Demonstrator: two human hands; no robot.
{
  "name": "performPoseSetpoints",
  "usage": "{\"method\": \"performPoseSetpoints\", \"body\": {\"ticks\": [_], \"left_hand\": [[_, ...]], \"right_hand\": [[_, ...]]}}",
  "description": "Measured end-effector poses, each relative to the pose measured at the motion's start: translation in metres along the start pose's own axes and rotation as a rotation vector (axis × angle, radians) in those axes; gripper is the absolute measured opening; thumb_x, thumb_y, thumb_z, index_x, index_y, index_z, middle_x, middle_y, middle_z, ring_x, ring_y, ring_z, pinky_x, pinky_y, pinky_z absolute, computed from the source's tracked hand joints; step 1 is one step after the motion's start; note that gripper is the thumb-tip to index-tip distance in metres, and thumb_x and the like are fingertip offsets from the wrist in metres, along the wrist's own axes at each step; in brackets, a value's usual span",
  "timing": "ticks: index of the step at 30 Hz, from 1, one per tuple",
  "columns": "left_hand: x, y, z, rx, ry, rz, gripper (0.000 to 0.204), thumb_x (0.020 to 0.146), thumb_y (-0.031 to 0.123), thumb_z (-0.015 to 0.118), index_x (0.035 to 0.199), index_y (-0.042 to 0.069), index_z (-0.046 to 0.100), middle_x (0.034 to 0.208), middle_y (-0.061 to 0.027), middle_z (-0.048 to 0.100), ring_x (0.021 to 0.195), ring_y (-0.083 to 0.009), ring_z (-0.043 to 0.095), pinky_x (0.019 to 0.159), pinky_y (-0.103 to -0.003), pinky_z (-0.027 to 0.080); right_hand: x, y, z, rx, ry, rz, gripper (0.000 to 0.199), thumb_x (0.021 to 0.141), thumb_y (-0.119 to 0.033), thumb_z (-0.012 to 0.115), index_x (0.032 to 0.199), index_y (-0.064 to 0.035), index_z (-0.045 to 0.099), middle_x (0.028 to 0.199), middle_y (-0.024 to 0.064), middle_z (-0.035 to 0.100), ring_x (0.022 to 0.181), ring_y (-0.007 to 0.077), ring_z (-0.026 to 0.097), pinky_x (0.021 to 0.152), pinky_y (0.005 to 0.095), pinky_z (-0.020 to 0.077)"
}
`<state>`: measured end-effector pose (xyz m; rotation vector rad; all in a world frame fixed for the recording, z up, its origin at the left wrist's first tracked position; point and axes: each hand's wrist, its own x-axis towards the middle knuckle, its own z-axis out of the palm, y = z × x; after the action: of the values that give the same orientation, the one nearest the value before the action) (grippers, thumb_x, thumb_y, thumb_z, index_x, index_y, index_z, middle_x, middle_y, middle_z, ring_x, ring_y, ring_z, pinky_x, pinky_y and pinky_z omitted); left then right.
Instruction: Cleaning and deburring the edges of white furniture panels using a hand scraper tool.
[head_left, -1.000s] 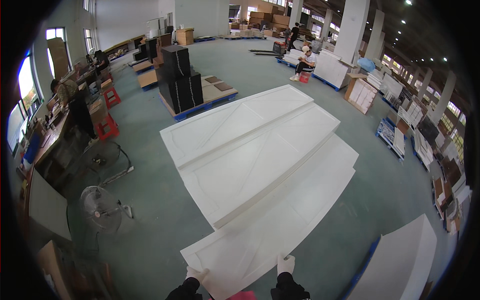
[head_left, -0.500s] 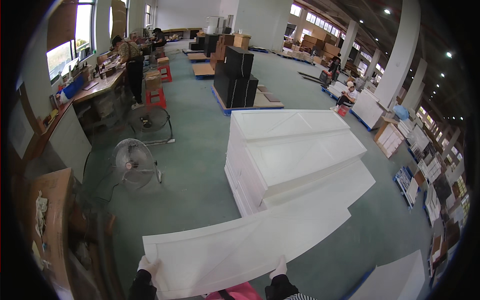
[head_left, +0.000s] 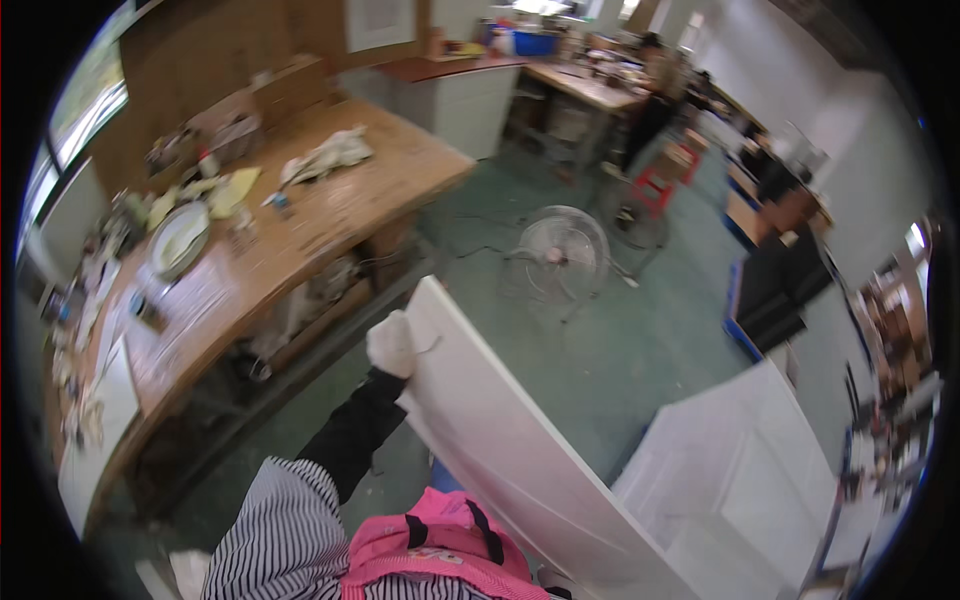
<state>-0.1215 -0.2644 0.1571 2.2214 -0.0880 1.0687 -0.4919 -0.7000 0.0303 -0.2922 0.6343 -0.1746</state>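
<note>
Workbench (head_left: 300,235) of brown wood fills the left part of the view, and it is the landmark for the rest. On its top lie a round white plate (head_left: 178,238), a yellow sheet (head_left: 232,190) just beside the plate, and a crumpled white cloth (head_left: 325,155) further to the back. Many small items along its left edge are too blurred to tell. A flat white sheet (head_left: 98,395) lies on its near left corner.

Just right of the workbench, at its near side, the left hand (head_left: 392,343) in a white glove holds the upper end of a long white panel (head_left: 520,460). The fingers are closed over the panel's edge, gripping it; how tight I cannot tell. The black sleeve (head_left: 352,432) runs down from the hand to a striped shirt (head_left: 275,535). A pink bag (head_left: 440,545) sits at the lower edge, touching the panel. The panel is tilted and goes from the hand down to the right lower edge. The right hand is hidden.

Right of the workbench, on the green floor (head_left: 600,350), stands a round fan (head_left: 560,255), well apart from the panel. Behind the fan is a red stool (head_left: 655,190), and a person (head_left: 650,100) stands at another table behind it.

Far right of the workbench lies a stack of white panels (head_left: 760,470), near the lower end of the held panel. Above the stack, black boxes (head_left: 790,285) rest on a blue pallet (head_left: 738,320).
</note>
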Motion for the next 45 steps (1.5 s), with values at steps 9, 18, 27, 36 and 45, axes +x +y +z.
{"method": "performPoseSetpoints", "body": {"ticks": [9,18,27,36,45], "left_hand": [[0.082,-0.125,-0.065,-0.176,0.492,-0.679,0.066,0.110,0.043,0.028,0.068,0.000,0.054,0.059,-0.0205,0.056,0.056,-0.0363,0.058,0.052,-0.046,0.037],[0.024,-0.234,-0.210,0.785,0.464,-0.948,0.040,0.106,0.022,0.043,0.079,-0.002,0.059,0.079,-0.0189,0.069,0.071,-0.0374,0.068,0.062,-0.048,0.051],[-0.031,-0.314,-0.334,0.648,0.586,-1.466,0.060,0.094,0.058,0.054,0.091,0.002,0.075,0.083,-0.0195,0.072,0.081,-0.0338,0.070,0.075,-0.042,0.052],[-0.021,-0.443,-0.377,0.538,0.432,-1.616,0.057,0.092,0.055,0.056,0.095,0.001,0.075,0.094,-0.0199,0.074,0.095,-0.0352,0.070,0.087,-0.042,0.052],[-0.008,-0.441,-0.369,0.633,0.339,-1.736,0.058,0.091,0.058,0.056,0.115,0.007,0.069,0.109,-0.0206,0.071,0.108,-0.0374,0.066,0.094,-0.045,0.049]], "right_hand": [[0.211,0.083,0.210,-0.236,-0.205,0.445,0.088,0.090,-0.075,0.041,0.152,-0.0135,0.042,0.158,0.0109,0.040,0.145,0.0369,0.035,0.117,0.0622,0.0256],[0.291,0.173,0.384,-0.180,-0.328,0.372,0.084,0.090,-0.072,0.046,0.151,-0.0146,0.044,0.157,0.0102,0.042,0.144,0.0364,0.035,0.117,0.0627,0.0248],[0.346,0.395,0.507,-0.490,-0.322,0.683,0.074,0.092,-0.068,0.049,0.141,-0.0130,0.054,0.145,0.0088,0.054,0.127,0.0308,0.053,0.109,0.0488,0.0422],[0.446,0.539,0.506,-0.520,-0.291,1.127,0.054,0.104,-0.045,0.042,0.138,-0.0040,0.052,0.133,0.0137,0.063,0.120,0.0293,0.060,0.110,0.0453,0.0412],[0.336,0.660,0.654,-2.014,-0.840,-0.449,0.034,0.097,-0.026,0.062,0.112,0.0043,0.066,0.099,0.0103,0.069,0.094,0.0179,0.061,0.084,0.0339,0.0485]]}}
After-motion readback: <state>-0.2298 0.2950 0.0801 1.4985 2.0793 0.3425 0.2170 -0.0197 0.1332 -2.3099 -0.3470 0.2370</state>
